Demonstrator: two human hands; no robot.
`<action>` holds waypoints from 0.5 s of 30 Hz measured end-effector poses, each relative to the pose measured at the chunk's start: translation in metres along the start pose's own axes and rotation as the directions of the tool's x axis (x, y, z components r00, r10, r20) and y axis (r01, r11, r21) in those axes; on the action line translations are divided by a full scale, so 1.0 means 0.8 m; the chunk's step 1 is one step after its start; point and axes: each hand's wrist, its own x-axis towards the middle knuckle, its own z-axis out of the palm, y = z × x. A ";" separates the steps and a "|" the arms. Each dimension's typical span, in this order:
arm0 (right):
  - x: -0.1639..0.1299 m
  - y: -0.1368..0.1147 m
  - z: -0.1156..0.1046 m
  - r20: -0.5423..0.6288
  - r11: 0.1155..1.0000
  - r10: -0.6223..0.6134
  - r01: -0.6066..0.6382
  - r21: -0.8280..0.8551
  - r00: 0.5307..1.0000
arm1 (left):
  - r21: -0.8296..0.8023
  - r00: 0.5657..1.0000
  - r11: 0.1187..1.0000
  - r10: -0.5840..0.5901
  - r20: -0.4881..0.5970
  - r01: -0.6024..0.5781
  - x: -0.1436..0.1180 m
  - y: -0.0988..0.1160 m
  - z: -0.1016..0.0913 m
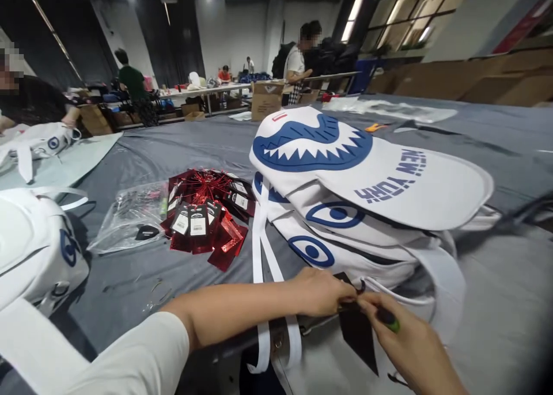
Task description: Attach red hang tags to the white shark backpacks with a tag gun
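Note:
White bags (pixel 319 234) with blue eye prints are stacked in front of me, the top one carrying a blue toothed mouth and a brim-like flap (pixel 415 182) lettered in blue. My left hand (pixel 317 291) reaches across to the stack's near side, its fingers closed on a black hang tag (pixel 359 340) near the tag's upper end. Close beside it, my right hand (pixel 404 334) has its fingertips pinched together at the same spot. A tool with a green-and-black handle (pixel 389 320) sits in the right hand; its working end is hidden.
Red-and-black hang tags (pixel 203 211) lie fanned out beside a clear plastic bag (pixel 129 219). More white bags (pixel 34 239) rest at the left. White straps (pixel 259 239) hang off the stack. An orange-handled tool (pixel 375 128) lies behind it. Other people stand farther back.

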 end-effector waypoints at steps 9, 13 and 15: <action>0.002 -0.016 -0.006 -0.060 0.981 0.172 -0.165 0.102 0.983 | 0.014 0.998 1.000 -0.025 0.049 0.025 0.001 0.004 -0.002; 0.003 -0.026 -0.007 -0.069 0.963 0.236 -0.223 0.153 0.969 | 0.011 0.996 0.998 -0.060 -0.059 0.060 0.000 0.005 -0.002; 0.004 -0.034 -0.008 -0.089 0.947 0.282 -0.262 0.188 0.955 | -0.029 0.999 0.999 -0.040 -0.011 0.040 -0.002 0.004 -0.004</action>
